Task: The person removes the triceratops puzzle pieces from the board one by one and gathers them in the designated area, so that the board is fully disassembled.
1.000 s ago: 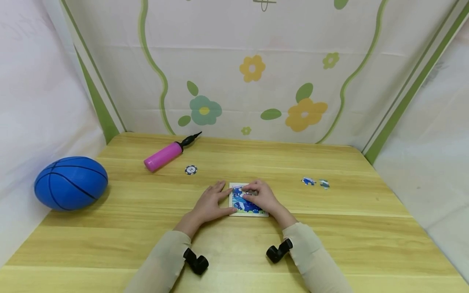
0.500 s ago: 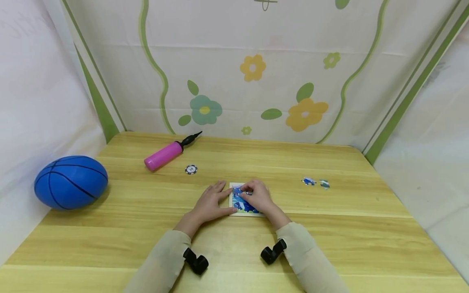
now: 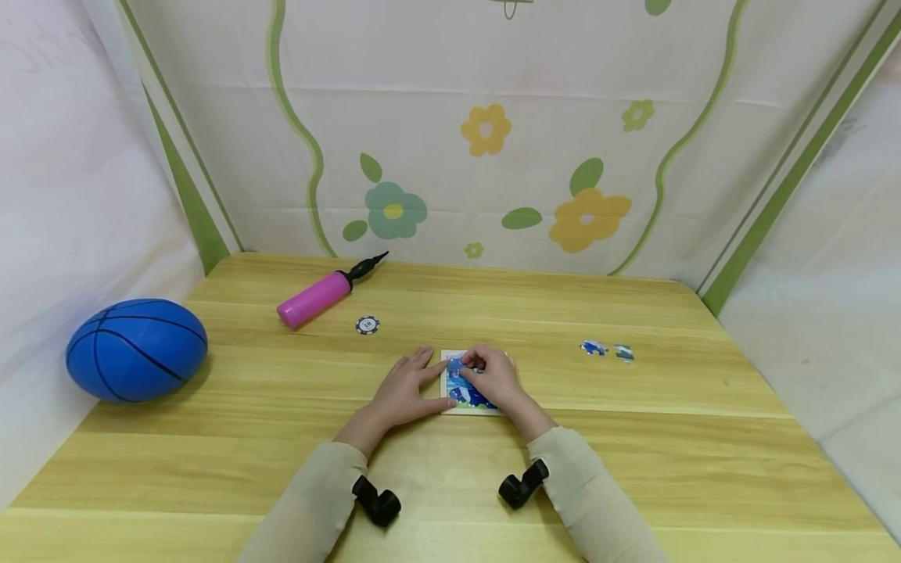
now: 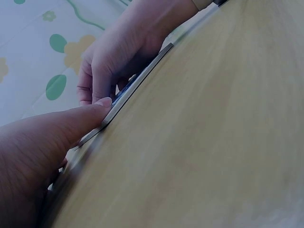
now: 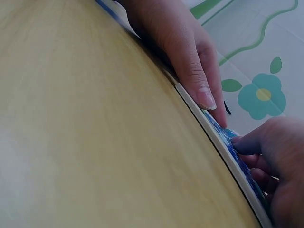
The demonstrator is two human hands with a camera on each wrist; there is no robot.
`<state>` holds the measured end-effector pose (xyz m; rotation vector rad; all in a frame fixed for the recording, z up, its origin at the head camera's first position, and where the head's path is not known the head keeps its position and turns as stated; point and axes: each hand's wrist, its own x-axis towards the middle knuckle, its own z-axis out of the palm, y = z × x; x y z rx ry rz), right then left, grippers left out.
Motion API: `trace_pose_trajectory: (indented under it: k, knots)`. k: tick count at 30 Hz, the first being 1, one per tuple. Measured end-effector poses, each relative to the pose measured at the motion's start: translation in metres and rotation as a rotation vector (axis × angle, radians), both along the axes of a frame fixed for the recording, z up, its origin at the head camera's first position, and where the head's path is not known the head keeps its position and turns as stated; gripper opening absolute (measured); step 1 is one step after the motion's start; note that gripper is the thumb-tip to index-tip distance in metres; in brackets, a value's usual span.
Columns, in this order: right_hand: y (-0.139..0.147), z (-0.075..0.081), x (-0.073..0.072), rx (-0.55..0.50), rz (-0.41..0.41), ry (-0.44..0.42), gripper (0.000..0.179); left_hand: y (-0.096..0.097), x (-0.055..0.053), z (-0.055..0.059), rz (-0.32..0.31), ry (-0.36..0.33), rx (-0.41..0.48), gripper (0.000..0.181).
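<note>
A small jigsaw puzzle with a pale frame [image 3: 444, 385] and a blue cartoon picture lies flat on the wooden table [image 3: 436, 485]. My left hand [image 3: 400, 395] rests at its left side, fingers spread, with thumb and index fingertip on the frame's edge. Over the puzzle's upper part, my right hand [image 3: 495, 379] has its thumb and index finger pinched together at a blue puzzle piece [image 5: 231, 133]. The curled fingers hide much of that piece and the puzzle's right side. In the left wrist view, my left thumb [image 4: 97, 114] presses the frame's near edge.
Two loose puzzle pieces, one blue [image 3: 594, 348] and one greenish [image 3: 623, 353], lie to the right. Behind my left hand are a round poker chip [image 3: 367, 325] and a pink hand pump [image 3: 315, 300]. A blue ball [image 3: 137, 351] sits at the left edge.
My right hand has shifted slightly left over the puzzle, its thumb and index finger drawing closer together. My left hand has stayed in place.
</note>
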<state>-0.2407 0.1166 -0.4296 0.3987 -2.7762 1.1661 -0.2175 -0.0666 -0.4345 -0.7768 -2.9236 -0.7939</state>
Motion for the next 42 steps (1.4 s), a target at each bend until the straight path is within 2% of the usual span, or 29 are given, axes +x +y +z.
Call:
trace_pose_trajectory:
  k: [6,14,23,29,36,42]
  knots:
    - [0.0,0.0,0.0,-0.059,0.021,0.003,0.01,0.0,0.0,0.0,0.001,-0.003,0.001,0.071]
    - [0.0,0.0,0.0,-0.087,0.027,0.025,0.031,-0.001,0.0,0.0,-0.004,0.0,0.002,0.071]
    - [-0.001,0.002,-0.001,-0.082,0.007,-0.007,0.025,0.0,0.0,0.0,-0.006,0.0,-0.004,0.071]
    - [0.003,0.001,-0.005,-0.145,0.047,-0.057,0.026,-0.001,0.001,0.001,0.004,-0.02,-0.001,0.071]
    - [0.027,0.012,-0.005,-0.199,0.079,-0.131,0.027,0.0,0.001,0.0,0.003,-0.025,-0.003,0.072]
    - [0.065,0.025,-0.006,-0.153,0.108,-0.081,0.03,0.001,0.001,0.001,0.012,-0.026,0.009,0.073]
